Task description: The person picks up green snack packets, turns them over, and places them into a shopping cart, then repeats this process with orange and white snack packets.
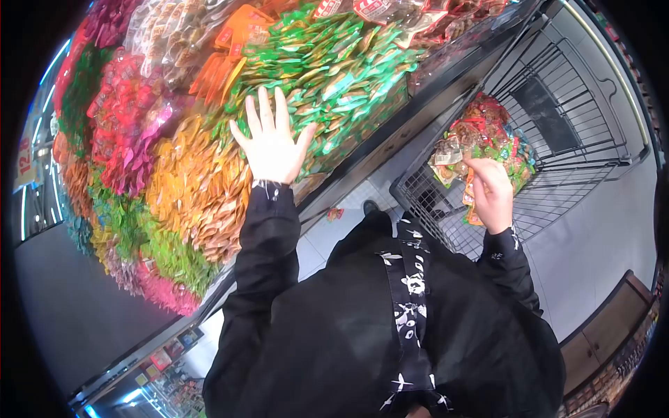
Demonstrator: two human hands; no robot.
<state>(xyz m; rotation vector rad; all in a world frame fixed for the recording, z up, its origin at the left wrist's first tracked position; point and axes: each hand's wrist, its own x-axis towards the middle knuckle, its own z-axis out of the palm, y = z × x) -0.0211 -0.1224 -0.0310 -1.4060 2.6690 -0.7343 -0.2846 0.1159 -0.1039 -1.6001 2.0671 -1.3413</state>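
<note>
My left hand (270,139) is spread flat, fingers apart, above the display of small snack packets. Beneath and around it lie green packets (341,90) and yellow-orange packets (191,164). Over the shopping cart (557,202), my right hand (491,195) has its fingers pinched at the edge of a small pale snack packet (448,155). Under that hand, a heap of mixed snack packets (491,132), red, brown and green, rests in the cart. My palm hides part of the heap.
Red and pink packets (118,118) and orange packets (240,31) fill other parts of the display. Its dark edge (369,143) runs between display and cart. One red packet (335,214) lies on the floor tiles. A wooden cabinet (606,327) stands at lower right.
</note>
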